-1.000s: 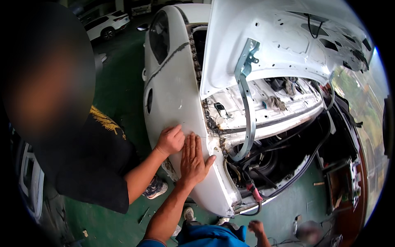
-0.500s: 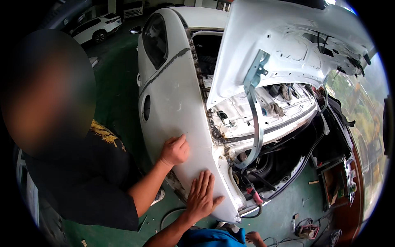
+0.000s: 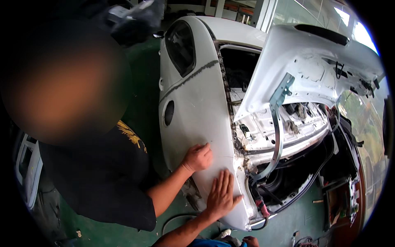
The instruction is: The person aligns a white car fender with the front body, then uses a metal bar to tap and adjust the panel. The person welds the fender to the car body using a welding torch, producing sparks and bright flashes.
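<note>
My left hand (image 3: 222, 193) lies flat on the white rear side panel (image 3: 201, 123) of a car, fingers stretched out and thumb toward the trunk edge. It holds nothing. Just above it, a co-worker's hand (image 3: 198, 156) rests on the same panel with its fingers curled in. At the bottom edge, beside blue clothing (image 3: 210, 243), only part of my right hand (image 3: 250, 241) shows; its fingers are not clear. A dark grey filled seam (image 3: 185, 82) crosses the panel higher up.
The trunk lid (image 3: 312, 66) stands raised on a metal hinge arm (image 3: 277, 136). A red power tool (image 3: 262, 207) sits at the trunk's near corner. The co-worker in a black shirt (image 3: 94, 181) stands close on the left. A hose (image 3: 168, 222) lies on the green floor.
The view has shifted, so car and co-worker appear farther right. My left hand stays flat on the panel, the co-worker's hand still above it. My right hand shows less at the bottom edge.
</note>
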A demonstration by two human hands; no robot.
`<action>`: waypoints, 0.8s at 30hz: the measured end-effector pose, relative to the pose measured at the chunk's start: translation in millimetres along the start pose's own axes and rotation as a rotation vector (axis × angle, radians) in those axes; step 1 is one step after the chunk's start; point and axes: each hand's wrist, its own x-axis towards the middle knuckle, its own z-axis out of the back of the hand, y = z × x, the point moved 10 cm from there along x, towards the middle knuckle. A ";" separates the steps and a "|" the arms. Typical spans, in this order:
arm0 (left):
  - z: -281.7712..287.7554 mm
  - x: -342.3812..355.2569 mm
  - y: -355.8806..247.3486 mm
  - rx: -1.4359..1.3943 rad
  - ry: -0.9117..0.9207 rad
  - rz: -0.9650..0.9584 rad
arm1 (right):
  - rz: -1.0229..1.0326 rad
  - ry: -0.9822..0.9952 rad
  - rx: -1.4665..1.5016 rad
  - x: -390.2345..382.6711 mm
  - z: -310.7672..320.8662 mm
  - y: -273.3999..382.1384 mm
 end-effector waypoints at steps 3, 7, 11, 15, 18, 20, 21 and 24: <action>4.6 -29.0 -14.9 -0.054 0.001 -0.047 | -0.103 -0.034 0.080 6.3 7.4 -8.5; 0.9 -32.8 -3.1 -0.052 0.014 -0.015 | -0.306 0.034 0.252 -21.9 1.7 24.5; -3.9 8.4 6.4 0.022 0.013 0.048 | -0.320 -0.022 0.361 -45.9 3.5 5.7; -1.5 21.5 17.8 0.050 -0.023 0.091 | -0.412 -0.054 0.152 -62.7 -4.5 29.1; -7.1 12.5 3.6 0.089 -0.015 0.039 | -0.439 -0.079 0.096 -77.4 -7.9 17.9; -13.3 -5.2 -13.2 0.093 0.034 0.005 | -0.468 -0.064 0.108 -75.6 -18.3 -0.6; -13.6 -14.6 -19.1 0.102 0.054 -0.008 | -0.472 -0.055 0.119 -72.8 -26.5 -7.5; -23.7 -40.8 -32.9 0.066 0.137 -0.023 | -0.496 -0.042 0.136 -70.2 -35.7 -24.8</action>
